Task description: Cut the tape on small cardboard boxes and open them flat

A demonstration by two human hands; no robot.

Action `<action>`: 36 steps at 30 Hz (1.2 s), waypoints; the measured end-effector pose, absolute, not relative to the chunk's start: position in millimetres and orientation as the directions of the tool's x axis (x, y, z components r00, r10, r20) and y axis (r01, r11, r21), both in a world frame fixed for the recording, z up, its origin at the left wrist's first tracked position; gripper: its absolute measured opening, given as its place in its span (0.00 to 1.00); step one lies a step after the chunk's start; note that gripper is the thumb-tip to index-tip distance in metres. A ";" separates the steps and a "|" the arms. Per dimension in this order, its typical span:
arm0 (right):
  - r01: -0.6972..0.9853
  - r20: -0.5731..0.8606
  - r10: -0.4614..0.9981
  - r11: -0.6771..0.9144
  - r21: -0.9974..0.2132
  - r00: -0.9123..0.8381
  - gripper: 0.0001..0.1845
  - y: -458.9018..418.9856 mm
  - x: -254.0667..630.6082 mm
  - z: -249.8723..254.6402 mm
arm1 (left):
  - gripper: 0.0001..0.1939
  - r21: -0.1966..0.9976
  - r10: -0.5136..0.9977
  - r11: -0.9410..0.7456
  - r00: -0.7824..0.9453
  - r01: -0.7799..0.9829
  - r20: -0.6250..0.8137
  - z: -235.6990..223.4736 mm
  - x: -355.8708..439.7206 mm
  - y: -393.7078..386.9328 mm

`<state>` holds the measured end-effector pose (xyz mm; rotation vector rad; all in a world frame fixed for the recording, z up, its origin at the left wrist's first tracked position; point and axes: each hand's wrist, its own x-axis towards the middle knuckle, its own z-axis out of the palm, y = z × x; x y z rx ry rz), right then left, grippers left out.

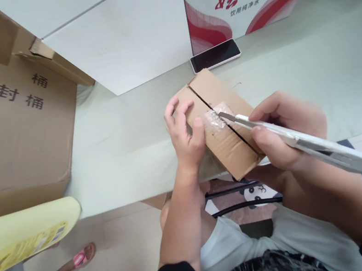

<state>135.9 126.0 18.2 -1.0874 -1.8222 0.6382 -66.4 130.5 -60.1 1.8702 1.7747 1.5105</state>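
Note:
A small brown cardboard box (236,153) lies at an angle near the table's front edge, with a dark gap running along its top seam. Clear tape (215,120) covers the middle of that seam. My left hand (184,130) grips the box's left side, its thumb on the top and its fingers bent. In my right hand (281,127) is a white utility knife (331,151), held with the handle pointing back to the right. The tip of its blade (228,116) is at the tape over the seam.
Behind the box lies a phone (215,56), in front of a red and white carton (249,6) and a large white box (128,37). A big brown carton (15,132) and a yellow bottle (26,233) stand at left. Another person's foot (85,255) shows below.

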 end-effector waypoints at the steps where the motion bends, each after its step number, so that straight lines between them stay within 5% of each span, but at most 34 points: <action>1: 0.417 0.443 0.869 0.495 -0.762 -0.223 0.04 127.0 135.8 18.1 | 0.27 0.697 0.817 -0.290 -0.210 0.655 0.537 -60.2 -66.6 130.5; 36: 0.480 0.456 0.834 0.551 -0.682 -0.311 0.04 127.3 130.2 23.7 | 0.27 0.672 0.793 -0.310 -0.206 0.673 0.573 -62.4 -65.6 131.8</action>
